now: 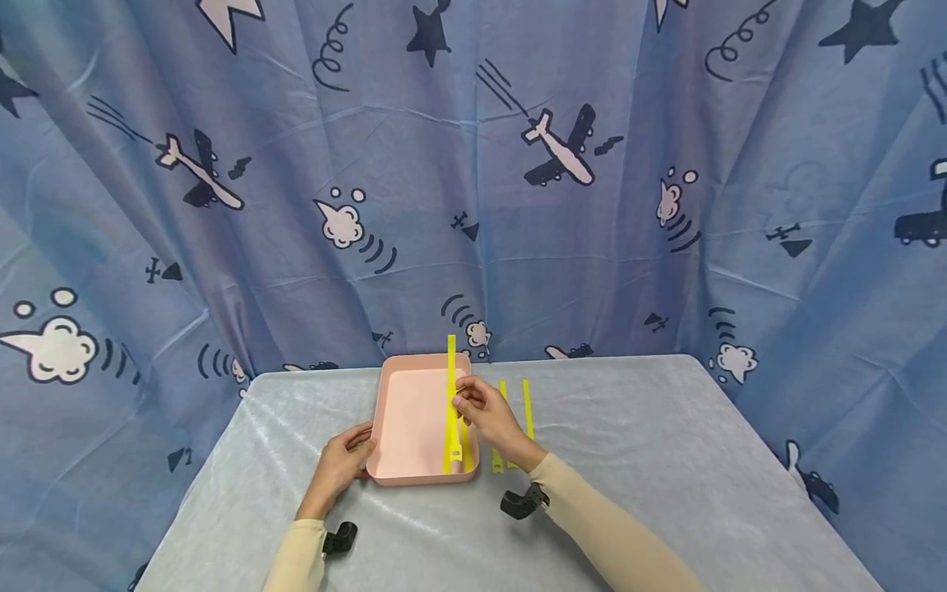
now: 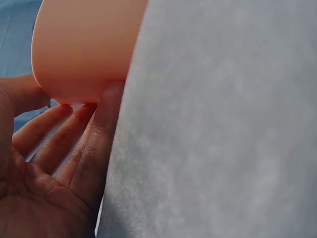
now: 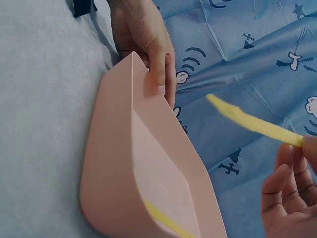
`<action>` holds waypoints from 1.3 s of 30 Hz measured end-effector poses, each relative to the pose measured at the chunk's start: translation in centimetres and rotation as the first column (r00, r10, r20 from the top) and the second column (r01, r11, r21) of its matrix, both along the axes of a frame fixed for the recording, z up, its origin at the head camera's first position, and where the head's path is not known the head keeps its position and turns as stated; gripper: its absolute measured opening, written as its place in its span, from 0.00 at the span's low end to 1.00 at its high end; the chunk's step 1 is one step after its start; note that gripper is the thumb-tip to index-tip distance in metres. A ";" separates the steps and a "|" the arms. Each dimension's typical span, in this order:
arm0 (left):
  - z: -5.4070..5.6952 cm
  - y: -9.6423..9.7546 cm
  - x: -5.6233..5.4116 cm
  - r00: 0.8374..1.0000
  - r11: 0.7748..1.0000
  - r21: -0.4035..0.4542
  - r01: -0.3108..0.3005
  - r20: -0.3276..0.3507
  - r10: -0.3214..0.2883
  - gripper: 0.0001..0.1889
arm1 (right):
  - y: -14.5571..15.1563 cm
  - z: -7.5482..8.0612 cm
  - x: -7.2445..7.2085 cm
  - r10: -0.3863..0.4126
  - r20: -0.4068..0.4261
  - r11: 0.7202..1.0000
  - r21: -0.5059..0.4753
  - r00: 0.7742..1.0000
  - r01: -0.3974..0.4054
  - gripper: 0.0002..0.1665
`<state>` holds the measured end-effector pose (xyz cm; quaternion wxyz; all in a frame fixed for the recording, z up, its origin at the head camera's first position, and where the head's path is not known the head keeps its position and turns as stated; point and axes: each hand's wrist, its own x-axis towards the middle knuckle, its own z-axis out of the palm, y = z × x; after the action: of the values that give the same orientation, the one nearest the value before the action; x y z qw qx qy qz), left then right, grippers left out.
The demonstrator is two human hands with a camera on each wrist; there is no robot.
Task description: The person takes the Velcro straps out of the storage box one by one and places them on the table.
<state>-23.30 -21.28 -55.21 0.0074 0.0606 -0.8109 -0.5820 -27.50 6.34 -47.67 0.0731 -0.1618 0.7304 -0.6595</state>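
A pink rectangular tray [image 1: 414, 419] lies on the table. My left hand [image 1: 340, 469] grips its left side, with the thumb over the rim and the fingers against the outer wall [image 2: 84, 54]. Above the tray's right part, my right hand [image 1: 488, 415] pinches a flat yellow cable tie [image 1: 452, 370] between thumb and fingertips. This tie stands lengthwise in the head view, its slotted head at the lower end. Inside the tray, along the right side, lies another yellow strip [image 3: 166, 218], partly hidden in the head view by the held one.
Right of the tray, two more yellow ties [image 1: 528, 403] lie on the grey cloth-covered table [image 1: 629, 460], partly behind my right hand and wrist. A blue patterned curtain [image 1: 444, 164] hangs behind the table's far edge. Black camera mounts [image 1: 524, 501] sit on both wrists.
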 end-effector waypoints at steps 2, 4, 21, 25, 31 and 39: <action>0.0 0.0 0.0 1.000 1.000 -0.008 0.006 -0.007 -0.006 0.23 | 0.4 -0.1 0.2 -0.027 0.011 1.000 -0.006 1.000 0.027 0.15; 0.1 0.0 0.0 1.000 1.000 -0.006 0.000 0.005 0.000 0.22 | 0.8 -0.2 0.4 -0.049 0.011 0.999 -0.003 0.999 0.049 0.15; 0.2 -0.1 0.0 1.000 1.000 -0.018 0.007 0.013 -0.007 0.23 | 3.9 -1.3 1.1 -0.155 0.049 0.988 0.016 0.987 0.155 0.13; 0.1 0.0 0.0 1.000 1.000 -0.021 0.005 0.013 -0.005 0.23 | 4.9 -1.4 1.1 -0.161 0.059 0.987 0.023 0.985 0.160 0.13; 0.2 0.1 0.0 1.000 1.000 -0.016 0.003 0.014 -0.003 0.23 | 6.6 -1.5 0.9 -0.162 0.081 0.987 0.009 0.983 0.162 0.13; 0.2 0.1 0.0 1.000 1.000 -0.009 0.008 0.015 -0.008 0.23 | 8.6 -1.8 0.4 -0.177 0.074 0.984 0.032 0.981 0.175 0.15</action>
<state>-23.33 -21.21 -55.04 -0.0008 0.0616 -0.8140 -0.5776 -27.07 14.92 -49.49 0.0443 -0.0703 0.7469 -0.6597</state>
